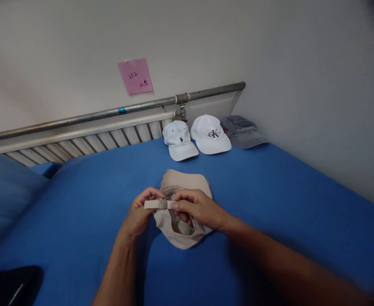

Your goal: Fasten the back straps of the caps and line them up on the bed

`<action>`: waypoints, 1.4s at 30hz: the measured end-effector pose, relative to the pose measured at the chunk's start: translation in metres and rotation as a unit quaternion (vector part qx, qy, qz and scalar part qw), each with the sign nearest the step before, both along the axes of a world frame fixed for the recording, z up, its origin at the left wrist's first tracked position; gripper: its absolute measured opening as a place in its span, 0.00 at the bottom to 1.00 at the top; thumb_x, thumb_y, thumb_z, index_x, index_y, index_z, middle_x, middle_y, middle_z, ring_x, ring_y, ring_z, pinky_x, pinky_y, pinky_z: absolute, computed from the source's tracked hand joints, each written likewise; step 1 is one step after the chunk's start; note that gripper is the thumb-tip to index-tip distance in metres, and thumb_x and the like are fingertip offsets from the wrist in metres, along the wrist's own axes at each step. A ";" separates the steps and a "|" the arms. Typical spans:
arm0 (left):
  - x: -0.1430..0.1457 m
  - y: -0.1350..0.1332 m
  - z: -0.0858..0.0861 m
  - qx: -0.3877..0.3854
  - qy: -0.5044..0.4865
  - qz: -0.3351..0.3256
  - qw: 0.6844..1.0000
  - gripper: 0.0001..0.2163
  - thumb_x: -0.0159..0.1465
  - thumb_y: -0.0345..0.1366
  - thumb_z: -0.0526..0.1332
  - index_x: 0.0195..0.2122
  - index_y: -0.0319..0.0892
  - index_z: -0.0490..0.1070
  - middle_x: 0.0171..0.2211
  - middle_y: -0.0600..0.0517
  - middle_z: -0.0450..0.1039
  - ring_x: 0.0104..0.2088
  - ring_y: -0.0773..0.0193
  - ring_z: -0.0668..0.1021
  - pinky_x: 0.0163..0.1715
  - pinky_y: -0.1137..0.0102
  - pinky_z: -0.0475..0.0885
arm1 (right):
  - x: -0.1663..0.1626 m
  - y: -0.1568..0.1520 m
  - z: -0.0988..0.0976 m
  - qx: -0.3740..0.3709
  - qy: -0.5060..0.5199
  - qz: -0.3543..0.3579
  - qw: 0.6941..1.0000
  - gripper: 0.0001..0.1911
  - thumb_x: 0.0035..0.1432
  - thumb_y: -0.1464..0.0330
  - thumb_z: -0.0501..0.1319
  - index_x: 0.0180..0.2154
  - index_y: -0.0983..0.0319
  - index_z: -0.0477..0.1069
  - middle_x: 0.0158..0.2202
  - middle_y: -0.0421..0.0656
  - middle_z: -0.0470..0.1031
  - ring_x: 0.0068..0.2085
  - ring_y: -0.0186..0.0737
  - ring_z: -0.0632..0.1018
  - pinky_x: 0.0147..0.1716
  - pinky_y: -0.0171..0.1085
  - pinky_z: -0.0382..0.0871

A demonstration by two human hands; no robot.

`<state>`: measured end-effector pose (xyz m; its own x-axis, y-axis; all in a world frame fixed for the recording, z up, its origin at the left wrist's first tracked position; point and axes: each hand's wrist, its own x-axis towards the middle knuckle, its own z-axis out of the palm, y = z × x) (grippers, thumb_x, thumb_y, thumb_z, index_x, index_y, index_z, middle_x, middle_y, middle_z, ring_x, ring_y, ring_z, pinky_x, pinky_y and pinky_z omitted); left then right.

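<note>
Blue bed point(269, 204) by a white wall, beige cap point(183, 180) at its middle, left hand point(140, 214) and right hand point(199, 208) fingers pinching the cap's strap point(158, 204), three caps point(210, 134) at the far edge.

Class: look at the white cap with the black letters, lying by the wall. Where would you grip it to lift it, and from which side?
Grip the lettered cap by its brim, coming from the near side. The brim points toward the camera and lies flat and free on the blue sheet, while other caps sit close on both sides: the logo cap to its left, the grey cap to its right.
</note>
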<state>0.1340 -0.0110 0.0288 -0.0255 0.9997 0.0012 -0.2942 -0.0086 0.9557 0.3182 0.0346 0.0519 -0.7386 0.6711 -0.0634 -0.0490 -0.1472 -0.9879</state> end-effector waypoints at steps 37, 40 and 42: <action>-0.004 -0.009 0.012 0.006 0.065 -0.061 0.996 0.09 0.52 0.35 0.70 0.35 0.41 0.77 0.30 0.51 0.76 0.28 0.67 0.73 0.29 0.74 0.65 | 0.002 0.005 -0.002 -0.043 -0.010 0.004 0.999 0.07 0.50 0.67 0.61 0.25 0.64 0.69 0.18 0.35 0.67 0.16 0.25 0.65 0.14 0.27 0.58; -0.002 -0.008 0.011 -0.001 0.068 -0.048 0.996 0.09 0.50 0.32 0.71 0.33 0.42 0.77 0.29 0.52 0.76 0.28 0.68 0.73 0.29 0.75 0.65 | 0.001 0.004 -0.002 -0.049 -0.002 -0.003 0.999 0.07 0.49 0.67 0.61 0.25 0.64 0.69 0.18 0.35 0.68 0.16 0.25 0.65 0.14 0.26 0.57; -0.002 -0.007 0.010 0.003 0.069 -0.042 0.997 0.09 0.50 0.31 0.71 0.32 0.42 0.76 0.29 0.52 0.76 0.28 0.68 0.74 0.29 0.75 0.66 | 0.001 0.003 -0.001 -0.053 0.001 -0.003 0.999 0.06 0.49 0.67 0.61 0.25 0.64 0.69 0.18 0.35 0.68 0.16 0.25 0.64 0.13 0.26 0.57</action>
